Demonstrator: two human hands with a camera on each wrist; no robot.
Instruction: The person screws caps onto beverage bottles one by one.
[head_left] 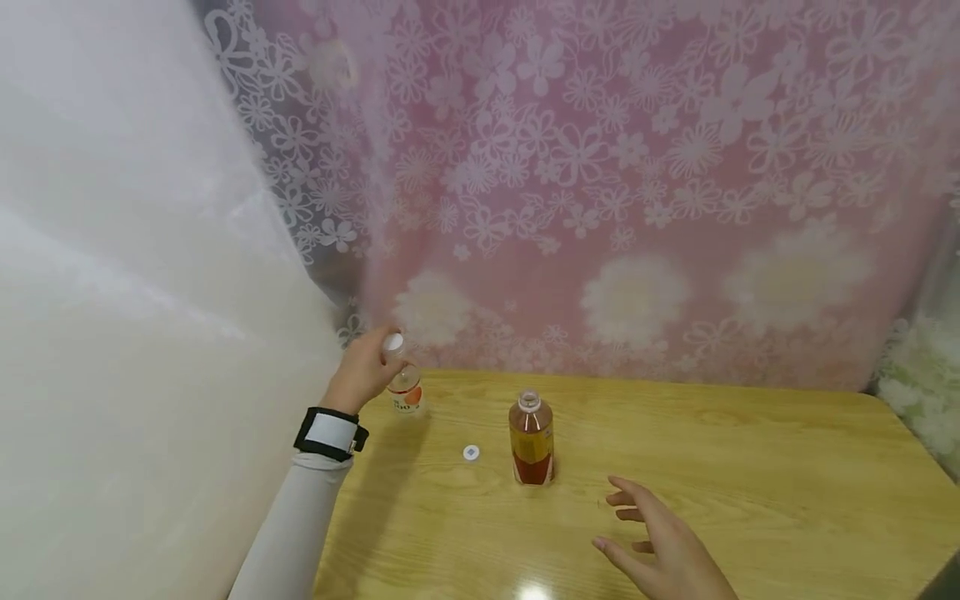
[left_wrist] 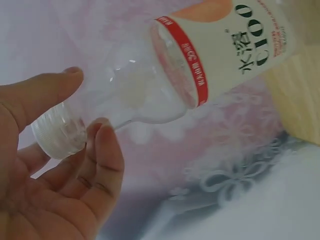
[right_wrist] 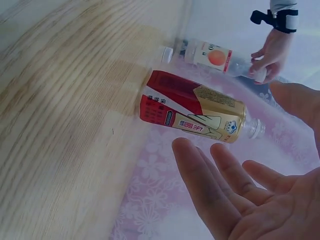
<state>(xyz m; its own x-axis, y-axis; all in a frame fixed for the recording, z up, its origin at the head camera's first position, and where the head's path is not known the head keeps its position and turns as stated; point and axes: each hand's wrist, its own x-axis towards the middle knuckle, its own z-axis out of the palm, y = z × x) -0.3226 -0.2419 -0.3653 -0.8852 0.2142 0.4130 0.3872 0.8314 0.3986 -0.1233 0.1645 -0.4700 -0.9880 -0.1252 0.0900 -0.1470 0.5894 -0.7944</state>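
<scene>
A clear plastic bottle [left_wrist: 145, 95] with a white cap, an orange fruit picture and a red-edged label stands at the table's back left. My left hand [head_left: 363, 371] is at its top, with thumb and curled fingers around the capped neck. To its right, an uncapped bottle [head_left: 532, 446] with a red and gold label stands upright. A loose white cap [head_left: 471, 452] lies on the table between the two bottles. My right hand [head_left: 663, 546] holds nothing; its fingers [right_wrist: 202, 187] are spread and relaxed, nearest to the red and gold bottle, in front of it and to its right.
Both bottles stand on a wood-grain table [head_left: 712, 450]. Behind its back edge hangs a pink curtain [head_left: 525, 208] with white flowers. A pale sheet [head_left: 150, 292] rises along the left side, close to my left arm.
</scene>
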